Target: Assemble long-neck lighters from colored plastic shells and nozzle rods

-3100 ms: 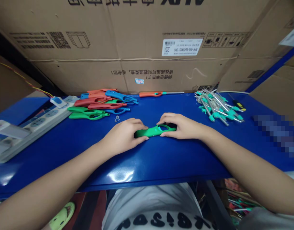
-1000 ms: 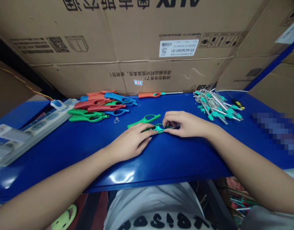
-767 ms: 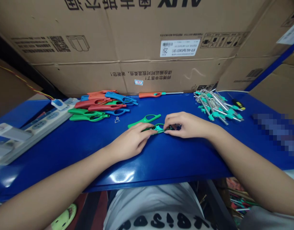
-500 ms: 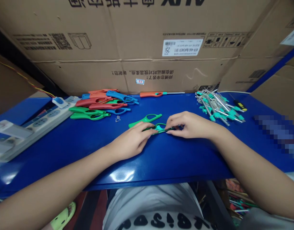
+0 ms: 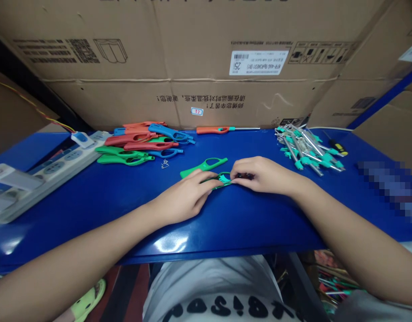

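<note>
Near the middle of the blue table, a green lighter casing half (image 5: 217, 186) with a teal trigger (image 5: 224, 179) lies between my two hands. My left hand (image 5: 194, 194) is closed around its left end, thumb and fingers pinching it. Fingertips of my right hand (image 5: 256, 174) pinch its right end, and the palm hides part of that end. A second green casing half (image 5: 202, 166), with an oval trigger opening, rests on the table just behind my left hand, apart from it.
Red, blue, orange and green casings (image 5: 145, 144) are heaped at the back left, beside tiny metal screws (image 5: 164, 164) and a power strip (image 5: 54, 172). An orange lighter (image 5: 212, 130) lies by the cardboard (image 5: 125, 98). Metal rods with teal parts (image 5: 308, 150) and a screwdriver (image 5: 338, 146) are at right.
My right fingers have shifted slightly along the right end of the green casing half. My left hand keeps its hold, and the camera view has tilted a little.
</note>
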Demonstrator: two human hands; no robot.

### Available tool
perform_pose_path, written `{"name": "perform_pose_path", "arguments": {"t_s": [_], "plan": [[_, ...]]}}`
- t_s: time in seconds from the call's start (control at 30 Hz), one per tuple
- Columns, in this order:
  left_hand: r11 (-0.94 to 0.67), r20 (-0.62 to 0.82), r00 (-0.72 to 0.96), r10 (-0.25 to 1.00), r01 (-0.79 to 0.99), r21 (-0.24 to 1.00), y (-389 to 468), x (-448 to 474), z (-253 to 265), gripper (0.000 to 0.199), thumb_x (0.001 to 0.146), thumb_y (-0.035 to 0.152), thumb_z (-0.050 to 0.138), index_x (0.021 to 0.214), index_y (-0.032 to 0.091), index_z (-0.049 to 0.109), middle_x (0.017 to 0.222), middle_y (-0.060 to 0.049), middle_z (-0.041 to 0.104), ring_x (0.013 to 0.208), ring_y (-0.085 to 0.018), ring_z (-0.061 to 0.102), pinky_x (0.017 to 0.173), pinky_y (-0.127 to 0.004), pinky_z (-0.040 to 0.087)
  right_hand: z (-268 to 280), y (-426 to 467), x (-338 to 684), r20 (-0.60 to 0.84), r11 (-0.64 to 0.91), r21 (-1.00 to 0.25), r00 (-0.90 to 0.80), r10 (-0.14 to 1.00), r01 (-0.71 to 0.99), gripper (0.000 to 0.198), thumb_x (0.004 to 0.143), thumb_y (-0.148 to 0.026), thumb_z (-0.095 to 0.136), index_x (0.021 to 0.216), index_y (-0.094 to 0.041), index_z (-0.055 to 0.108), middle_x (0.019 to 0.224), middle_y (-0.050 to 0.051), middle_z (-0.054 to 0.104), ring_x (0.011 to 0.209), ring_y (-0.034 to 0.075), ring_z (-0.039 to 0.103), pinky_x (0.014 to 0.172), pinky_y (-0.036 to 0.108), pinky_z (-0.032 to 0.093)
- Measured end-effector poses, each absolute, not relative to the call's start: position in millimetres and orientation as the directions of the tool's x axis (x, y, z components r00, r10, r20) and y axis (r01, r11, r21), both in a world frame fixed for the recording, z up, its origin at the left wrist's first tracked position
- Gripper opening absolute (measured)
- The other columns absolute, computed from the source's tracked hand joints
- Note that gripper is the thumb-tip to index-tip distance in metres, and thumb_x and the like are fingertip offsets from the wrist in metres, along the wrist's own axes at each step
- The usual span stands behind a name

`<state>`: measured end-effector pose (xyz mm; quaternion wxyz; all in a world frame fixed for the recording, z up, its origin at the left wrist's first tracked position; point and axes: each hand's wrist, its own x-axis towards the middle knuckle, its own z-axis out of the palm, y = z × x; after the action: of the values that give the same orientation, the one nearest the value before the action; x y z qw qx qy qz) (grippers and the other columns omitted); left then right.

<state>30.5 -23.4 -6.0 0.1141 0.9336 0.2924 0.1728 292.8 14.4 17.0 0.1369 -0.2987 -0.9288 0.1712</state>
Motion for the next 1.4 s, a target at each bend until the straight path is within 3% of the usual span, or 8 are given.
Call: {"name": "perform_pose_path", "arguments": {"t_s": [0.47,0.77,1.4], "plan": [[-0.786,0.298,0.729,0.616,0.543,0.297,-26.7,32.8,-3.9,0.036,0.097,0.009,0.047,0.128,0.018,0.064,0.131,-0.013,0.065,0.125,-0.027,0.058,0.105,-0.048,0.05,24.4,10.9,294.7,0.102,0.749,-0.442,-0.802,0.588,0.493,0.022,0.093,-0.021,0.061,0.108,-0.019,0.077,0.109,0.008,0.074,0.095,0.02,0.07,0.084,0.031,0.051],[-0.763,0.301,0.701,0.647,0.583,0.28,-30.8,34.3,-6.2,0.037,0.096,0.008,0.047,0.128,0.017,0.065,0.13,-0.015,0.065,0.123,-0.029,0.059,0.105,-0.049,0.05,25.4,8.2,292.3,0.056,0.662,-0.545,-0.765,0.642,0.516,0.026,0.092,-0.03,0.065,0.111,-0.017,0.075,0.105,0.008,0.071,0.071,0.013,0.06,0.07,0.028,0.049],[-0.7,0.296,0.635,0.714,0.64,0.316,-38.8,36.6,-7.8,0.037,0.094,0.008,0.05,0.125,0.018,0.067,0.128,-0.015,0.065,0.122,-0.031,0.058,0.102,-0.051,0.052,25.4,8.3,292.5,0.039,0.678,-0.56,-0.803,0.595,0.476,0.029,0.092,-0.028,0.064,0.118,-0.021,0.074,0.116,0.009,0.067,0.091,0.017,0.065,0.082,0.03,0.052]]}}
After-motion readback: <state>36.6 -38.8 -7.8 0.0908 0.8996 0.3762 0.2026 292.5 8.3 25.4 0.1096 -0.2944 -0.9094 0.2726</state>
